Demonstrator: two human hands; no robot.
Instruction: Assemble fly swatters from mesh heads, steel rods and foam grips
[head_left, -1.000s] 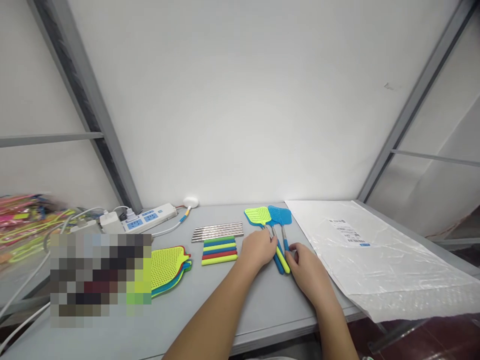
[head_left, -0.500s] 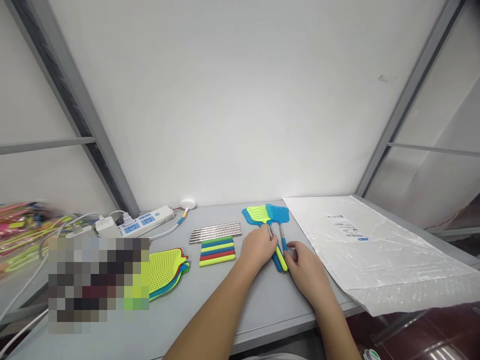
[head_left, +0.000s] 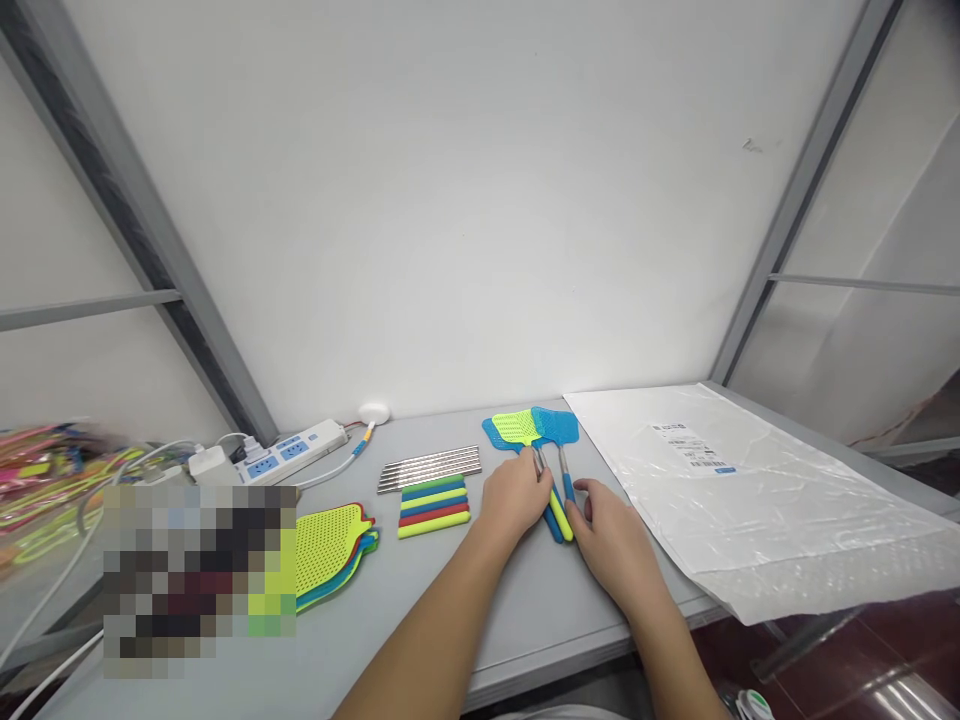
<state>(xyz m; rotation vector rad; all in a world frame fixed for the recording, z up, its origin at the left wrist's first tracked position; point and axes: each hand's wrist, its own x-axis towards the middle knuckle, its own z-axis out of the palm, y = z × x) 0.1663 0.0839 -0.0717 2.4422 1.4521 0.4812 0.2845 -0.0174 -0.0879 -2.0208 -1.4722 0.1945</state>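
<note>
Three fly swatters lie fanned together on the grey table. My left hand [head_left: 516,492] is closed at the shafts of the yellow-green fly swatter [head_left: 513,427] and the blue one [head_left: 491,434] under it. Their handles stick out below my fingers. The right-hand blue fly swatter [head_left: 561,427] overlaps the yellow-green head, and its metal shaft runs down to a blue handle. My right hand [head_left: 609,535] has its fingers on that handle, thumb and index curled near it. Its fingertips are partly hidden.
Left of my hands lie several metal rods [head_left: 429,470] and coloured handles [head_left: 433,507] in rows. Perforated swatter heads [head_left: 330,545] are stacked further left. A power strip [head_left: 292,450] with cables stands behind them. A white bubble mailer [head_left: 652,460] covers the right side, overhanging the front edge.
The view has shifted slightly. Both hands stay almost where they were on the fly swatters.
</note>
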